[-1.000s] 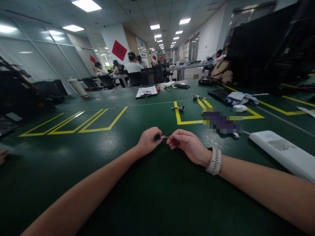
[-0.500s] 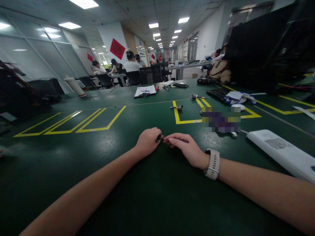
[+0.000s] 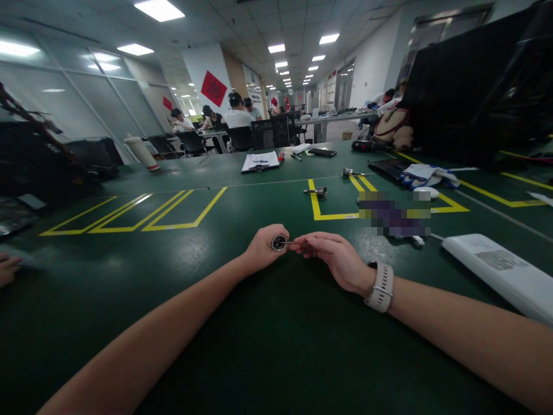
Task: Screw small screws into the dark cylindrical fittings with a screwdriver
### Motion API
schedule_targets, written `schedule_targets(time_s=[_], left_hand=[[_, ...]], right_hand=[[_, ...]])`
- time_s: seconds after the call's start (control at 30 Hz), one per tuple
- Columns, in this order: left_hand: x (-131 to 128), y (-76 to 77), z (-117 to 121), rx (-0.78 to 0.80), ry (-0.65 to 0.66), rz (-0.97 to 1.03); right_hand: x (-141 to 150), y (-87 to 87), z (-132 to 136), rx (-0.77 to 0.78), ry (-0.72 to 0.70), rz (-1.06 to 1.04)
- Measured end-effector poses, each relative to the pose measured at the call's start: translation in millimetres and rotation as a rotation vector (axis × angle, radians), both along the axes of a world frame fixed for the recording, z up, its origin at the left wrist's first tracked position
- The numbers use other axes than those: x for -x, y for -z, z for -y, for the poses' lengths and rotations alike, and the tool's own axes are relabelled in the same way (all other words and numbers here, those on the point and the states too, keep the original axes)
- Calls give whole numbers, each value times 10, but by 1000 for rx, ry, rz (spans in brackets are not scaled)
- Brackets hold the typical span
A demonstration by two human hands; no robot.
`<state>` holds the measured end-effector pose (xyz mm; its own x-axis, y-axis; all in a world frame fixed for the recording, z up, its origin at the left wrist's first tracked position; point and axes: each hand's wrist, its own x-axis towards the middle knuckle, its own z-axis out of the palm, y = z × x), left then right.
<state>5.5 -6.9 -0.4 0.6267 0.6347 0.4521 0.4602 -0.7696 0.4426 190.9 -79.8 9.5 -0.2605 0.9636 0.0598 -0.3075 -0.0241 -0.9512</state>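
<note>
My left hand is closed around a small round metal cup that looks like a hole saw. Its open, ring-shaped end faces me, with darker parts inside it. In my right hand, fingers pinch a thin metal rod like a hex key, its left end at the cup's rim. Whether the tip is inside the cup I cannot tell. Both hands are close together just above the green table. Beyond them lies a similar metal cup with a shank, and another one rests farther back.
A white power bank-like block lies at right, near a blurred purple object. Behind are gloves, a clipboard and a phone. Yellow tape marks the table. Another person's hand shows at the left edge.
The cup in my left hand has turned, so its open end shows more fully. My right hand has tilted palm-up with its fingers straighter. The other person's hand has come farther into view.
</note>
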Motion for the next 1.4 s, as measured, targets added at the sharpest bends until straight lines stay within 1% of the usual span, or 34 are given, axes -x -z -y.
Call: schedule_targets(time_s=[0.1, 0.2, 0.27, 0.33, 0.4, 0.5, 0.57, 0.7, 0.77, 0.83, 0.93, 1.03, 1.13, 1.27, 1.4], left_hand=[[-4, 11, -8, -44, -13, -4], [-13, 12, -7, -105, -47, -81], [-20, 7, 2, -132, -69, -140], [-26, -1, 10, -144, -79, -167], [-28, -6, 13, -136, -62, -156], [-26, -7, 3, -101, -17, -77], [-21, -5, -9, -74, 1, -16], [-10, 6, -33, -7, 37, 61], [-11, 12, -39, 12, 42, 65], [-15, 16, -39, -4, 22, 32], [-25, 17, -30, -59, -29, -50], [-28, 11, -13, -106, -54, -134], [-24, 0, -5, -117, -46, -152], [-18, -17, -16, -59, 13, -113], [-22, -22, -32, 4, 34, -81]], right_hand=[[6, 15, 16, -74, 36, 24], [25, 39, 39, -175, 92, 139], [35, 50, 48, -204, 102, 202], [33, 57, 42, -187, 79, 195], [21, 59, 22, -128, 50, 124], [3, 56, -13, -18, 21, -15], [0, 51, -27, 12, 15, -59], [3, 42, -30, 14, 6, -60], [5, 45, -25, 10, 5, -57], [10, 54, -15, -10, 24, -34], [25, 71, 5, -79, 75, 57], [35, 84, 11, -105, 75, 122], [26, 82, -9, -61, 41, 79], [7, 50, -44, 47, 26, -14], [5, 24, -47, 68, 30, -31]])
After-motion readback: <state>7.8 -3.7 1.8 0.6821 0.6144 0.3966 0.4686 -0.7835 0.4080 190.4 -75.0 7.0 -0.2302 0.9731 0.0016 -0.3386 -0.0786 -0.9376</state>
